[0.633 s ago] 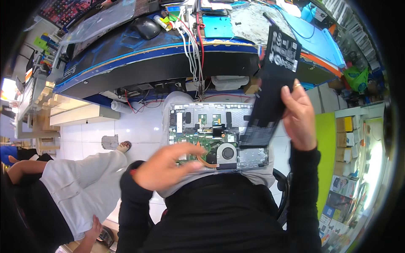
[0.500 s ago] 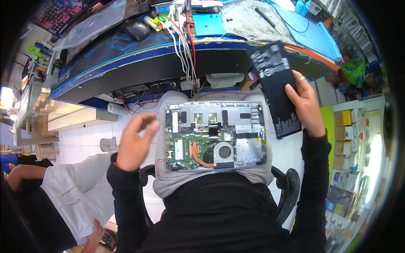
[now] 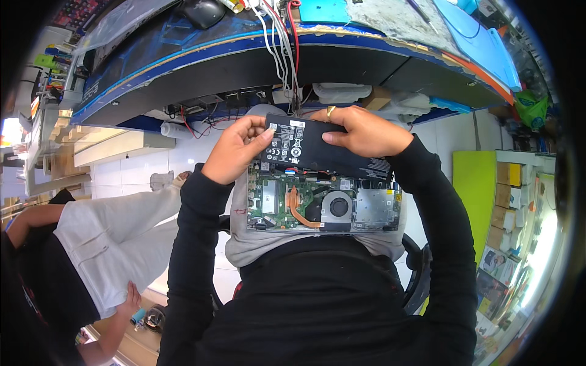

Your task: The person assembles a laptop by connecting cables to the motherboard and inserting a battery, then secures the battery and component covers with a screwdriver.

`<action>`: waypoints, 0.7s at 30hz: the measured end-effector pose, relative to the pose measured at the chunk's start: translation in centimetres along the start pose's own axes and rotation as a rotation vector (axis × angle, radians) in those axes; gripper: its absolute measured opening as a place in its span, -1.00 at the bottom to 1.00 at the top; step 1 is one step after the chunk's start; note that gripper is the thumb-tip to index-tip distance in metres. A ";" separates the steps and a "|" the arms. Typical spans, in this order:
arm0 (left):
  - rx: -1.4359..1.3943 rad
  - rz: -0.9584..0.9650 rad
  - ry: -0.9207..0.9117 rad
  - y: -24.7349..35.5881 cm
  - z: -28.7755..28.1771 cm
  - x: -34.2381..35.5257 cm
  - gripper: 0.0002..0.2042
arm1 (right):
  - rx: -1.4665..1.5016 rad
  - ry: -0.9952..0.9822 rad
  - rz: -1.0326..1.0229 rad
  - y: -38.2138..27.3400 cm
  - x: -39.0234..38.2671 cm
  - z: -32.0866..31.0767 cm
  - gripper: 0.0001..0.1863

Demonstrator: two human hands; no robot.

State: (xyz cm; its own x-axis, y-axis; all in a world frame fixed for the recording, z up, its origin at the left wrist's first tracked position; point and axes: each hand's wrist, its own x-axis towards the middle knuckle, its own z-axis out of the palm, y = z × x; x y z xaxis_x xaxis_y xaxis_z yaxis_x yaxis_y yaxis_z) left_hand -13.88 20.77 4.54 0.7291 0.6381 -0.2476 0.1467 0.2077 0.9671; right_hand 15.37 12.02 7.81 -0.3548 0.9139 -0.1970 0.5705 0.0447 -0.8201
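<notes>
A flat black battery pack with white labels (image 3: 345,155) lies lengthwise over the upper half of an opened laptop (image 3: 370,208) on my lap, hiding that part. My left hand (image 3: 235,152) pinches the pack's left end, thumb on its top face. My right hand (image 3: 360,131) grips its upper edge right of centre, thumb on top. Below the pack show the laptop's green circuit board (image 3: 302,192), a copper heat pipe (image 3: 294,210), a round fan (image 3: 337,210) and bare silver metal at the right.
The workbench (image 3: 397,64) ahead carries a mouse (image 3: 201,13), blue mats and hanging cables (image 3: 281,67). Another person in pale trousers (image 3: 110,244) reclines at my left. A green-panelled shelf with boxes (image 3: 467,189) stands at the right.
The battery pack has swung from upright at the right to sideways over the laptop. My left hand has moved up and right and taken hold of its left end.
</notes>
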 end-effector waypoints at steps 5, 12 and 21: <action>-0.079 -0.088 0.056 -0.3 0.4 1.0 -0.77 | 0.034 -0.021 0.009 0.5 1.3 0.4 -0.56; -0.345 -0.130 0.087 -2.8 0.3 1.4 -0.81 | -0.319 0.348 0.147 0.8 -4.0 0.1 -0.53; -0.271 -0.169 0.092 -2.7 2.1 1.3 -0.91 | -0.345 0.553 0.238 2.2 -8.9 2.6 -0.61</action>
State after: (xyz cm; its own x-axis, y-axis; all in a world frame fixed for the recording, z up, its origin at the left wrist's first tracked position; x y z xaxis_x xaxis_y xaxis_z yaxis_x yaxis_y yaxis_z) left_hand -11.92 19.54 1.76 0.6447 0.6392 -0.4193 0.0681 0.4984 0.8643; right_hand 17.84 2.95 6.37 0.1863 0.9821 0.0273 0.8214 -0.1404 -0.5529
